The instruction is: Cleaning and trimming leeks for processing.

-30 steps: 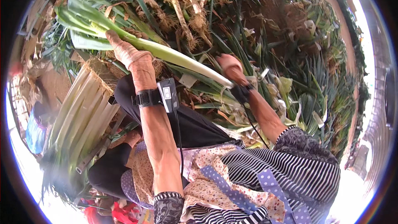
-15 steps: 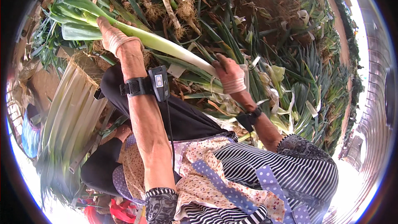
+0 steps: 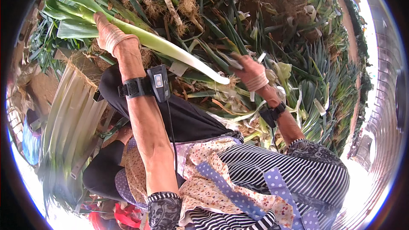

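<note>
My left hand [image 3: 108, 33] is closed around the green upper part of a leek [image 3: 168, 47], its leaves fanning out past my fingers. The leek's white shank slants down to the right, with its bare root end turned up slightly. Just right of that end is my right hand [image 3: 251, 73], apart from the leek. Its fingers are curled and partly blurred; a pale narrow piece shows beside them, and I cannot make out what they hold. Both palms wear light wraps. Cleaned leeks [image 3: 74, 115] lie in a bundle to the left, roots toward the far side.
Untrimmed leeks with dry roots [image 3: 170, 4] lie at the far side. A heap of leek leaves [image 3: 315, 85] and peeled strips spreads to the right. My dark-trousered knee [image 3: 123, 87] is beneath my left forearm. A red cloth or bag [image 3: 128, 215] shows at lower left.
My right hand has come off the leek's root end and moved right, so the white tip now shows. My left hand has shifted slightly left with the leek.
</note>
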A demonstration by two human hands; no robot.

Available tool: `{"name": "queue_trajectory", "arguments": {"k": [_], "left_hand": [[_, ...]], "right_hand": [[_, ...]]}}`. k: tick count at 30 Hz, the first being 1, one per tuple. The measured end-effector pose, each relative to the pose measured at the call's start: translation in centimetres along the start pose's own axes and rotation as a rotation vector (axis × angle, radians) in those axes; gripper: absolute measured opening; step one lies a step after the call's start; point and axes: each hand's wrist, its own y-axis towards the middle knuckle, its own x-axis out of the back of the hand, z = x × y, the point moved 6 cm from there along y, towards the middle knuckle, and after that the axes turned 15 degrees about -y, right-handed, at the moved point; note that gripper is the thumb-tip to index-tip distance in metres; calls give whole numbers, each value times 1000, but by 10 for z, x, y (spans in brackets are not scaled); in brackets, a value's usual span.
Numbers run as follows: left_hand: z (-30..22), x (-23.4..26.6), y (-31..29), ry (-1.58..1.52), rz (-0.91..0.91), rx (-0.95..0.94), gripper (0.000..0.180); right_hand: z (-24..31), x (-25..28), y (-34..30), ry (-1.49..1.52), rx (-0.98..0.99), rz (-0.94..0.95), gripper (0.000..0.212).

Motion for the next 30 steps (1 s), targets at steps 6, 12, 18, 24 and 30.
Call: {"name": "queue_trajectory", "arguments": {"k": [6, 12, 18, 24, 30], "left_hand": [[1, 1, -2, 30, -16, 23, 42], [-2, 4, 2, 12, 13, -9, 43], [-3, 8, 4, 3, -57, -22, 45], [0, 5, -7, 40, -79, -13, 47], [2, 7, -4, 41, -85, 28, 44]], "right_hand": [[29, -35, -3, -303, 262, 368, 39], [-48, -78, -35, -200, -230, 565, 17], [-117, -93, -81, -439, -325, 745, 23], [-85, -16, -67, -339, -325, 231, 55], [16, 9, -20, -279, 12, 245, 57]]}}
